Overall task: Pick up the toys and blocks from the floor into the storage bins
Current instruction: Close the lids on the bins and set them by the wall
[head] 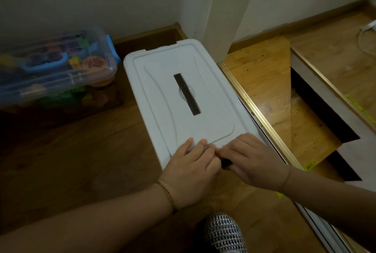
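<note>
- Nearest the camera, below the white bin, a silver woven rounded thing [222, 232] pokes in at the bottom edge; what it is cannot be told
- Just beyond it, both wrists meet at the white bin's near short edge: the left hand [191, 173] lies palm down with fingers curled over the lid's rim, and the right hand [250, 161] rests beside it, fingers bent onto the same rim, touching the left
- Between the two hands at that edge a small dark part [226, 163] shows, perhaps a latch; neither hand is plainly clamped on it, and whether either grips the lid or only presses it I cannot tell
- The white bin [183, 98] stands on the floor [81, 161] with its lid on, long axis running straight away from the hands toward the wall, a dark slot [186, 94] along its middle
- Both hands sit equally close to that near edge, so lifting or pressing the lid probably turns on this end
- Left of the white bin and farther back, a clear bin [50, 69] holds coloured toys; no loose toys show on the floor
- Right of the white bin, wooden steps [264, 82] drop away
</note>
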